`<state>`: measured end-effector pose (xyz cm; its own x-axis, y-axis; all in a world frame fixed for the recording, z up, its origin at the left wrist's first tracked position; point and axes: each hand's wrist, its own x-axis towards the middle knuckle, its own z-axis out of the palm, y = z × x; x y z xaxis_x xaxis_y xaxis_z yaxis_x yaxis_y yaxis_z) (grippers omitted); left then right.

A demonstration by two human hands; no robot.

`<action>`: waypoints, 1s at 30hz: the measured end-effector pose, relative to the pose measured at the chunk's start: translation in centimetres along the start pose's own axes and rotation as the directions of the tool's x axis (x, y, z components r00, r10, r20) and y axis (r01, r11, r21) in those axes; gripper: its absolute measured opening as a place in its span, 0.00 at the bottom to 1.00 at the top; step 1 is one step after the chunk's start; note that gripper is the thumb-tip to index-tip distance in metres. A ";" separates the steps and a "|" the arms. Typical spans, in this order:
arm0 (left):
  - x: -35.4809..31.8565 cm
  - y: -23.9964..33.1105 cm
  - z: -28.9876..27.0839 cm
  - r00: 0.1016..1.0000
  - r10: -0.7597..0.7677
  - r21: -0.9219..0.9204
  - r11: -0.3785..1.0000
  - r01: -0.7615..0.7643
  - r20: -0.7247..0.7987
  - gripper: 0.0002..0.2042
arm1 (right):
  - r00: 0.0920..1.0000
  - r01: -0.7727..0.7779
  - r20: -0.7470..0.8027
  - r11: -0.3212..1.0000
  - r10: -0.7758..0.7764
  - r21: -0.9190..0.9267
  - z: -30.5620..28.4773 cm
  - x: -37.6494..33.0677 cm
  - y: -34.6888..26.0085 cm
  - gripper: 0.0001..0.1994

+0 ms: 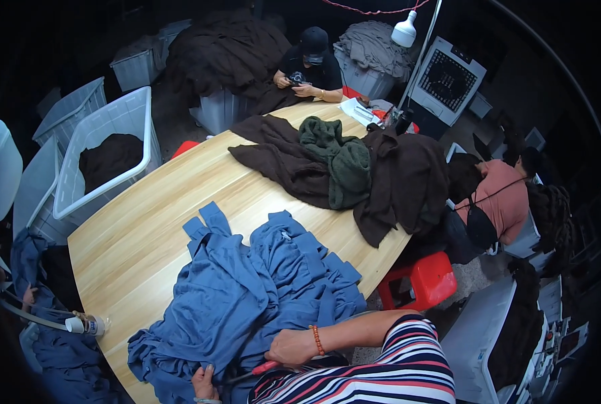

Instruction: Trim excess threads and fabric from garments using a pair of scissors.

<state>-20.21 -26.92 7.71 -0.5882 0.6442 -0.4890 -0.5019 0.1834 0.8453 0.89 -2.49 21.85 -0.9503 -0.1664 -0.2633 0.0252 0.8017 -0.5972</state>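
Note:
A heap of blue knit garments (226, 289) lies on the near part of the wooden table (145, 202), its sleeves and cuffs spread toward the far side. At the heap's near edge my left hand (205, 385) pinches the blue cloth between thumb and fingers. My right hand (292, 347), with a beaded bracelet at the wrist, is closed round a small red-handled tool (265, 367). A thin dark part of it points toward my left hand; I cannot make out its tip. Farther off lie dark brown garments (287, 161) with a dark green one (337, 161) on top.
Large pale bins (149, 128) stand left of the table, one holding dark cloth. A red stool (425, 279) is at the right edge. One co-worker (312, 71) sits at the far end; another in pink (499, 202) bends over at right. A lamp (404, 30) hangs above.

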 end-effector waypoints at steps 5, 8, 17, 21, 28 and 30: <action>-0.3 0.5 -1.0 0.999 0.002 0.043 0.999 -0.003 0.038 0.08 | 0.998 -0.043 0.038 0.998 0.041 0.048 -1.7 -0.3 -0.3 0.11; 0.5 3.9 0.3 0.999 0.011 0.090 0.996 -0.007 -0.045 0.08 | 0.990 -0.112 -0.079 0.992 0.116 0.057 -0.6 -0.3 1.0 0.09; 12.5 29.3 -4.2 0.865 0.502 0.060 0.863 -0.502 0.017 0.15 | 0.921 -0.327 -0.226 0.945 0.317 -0.008 -3.2 4.5 4.5 0.12; 20.6 42.1 -9.5 0.640 0.753 0.276 0.655 -0.703 -0.153 0.18 | 0.801 -0.449 -0.454 0.893 0.390 -0.024 -4.7 6.1 6.6 0.13; 19.5 32.9 -5.8 0.624 0.781 0.650 0.453 -0.610 0.041 0.23 | 0.770 -0.542 -0.401 0.841 0.497 0.001 -6.1 3.2 6.0 0.15; 16.2 22.5 -7.2 0.764 0.629 0.655 0.518 -0.550 0.143 0.23 | 0.814 -0.499 -0.343 0.867 0.470 0.003 -4.8 2.7 6.2 0.14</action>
<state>-45.63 -17.73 17.28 -0.6744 0.7137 0.1892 0.4785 0.2272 0.8482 -3.01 4.81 21.05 -0.8678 0.4380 -0.2349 0.4968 0.7761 -0.3884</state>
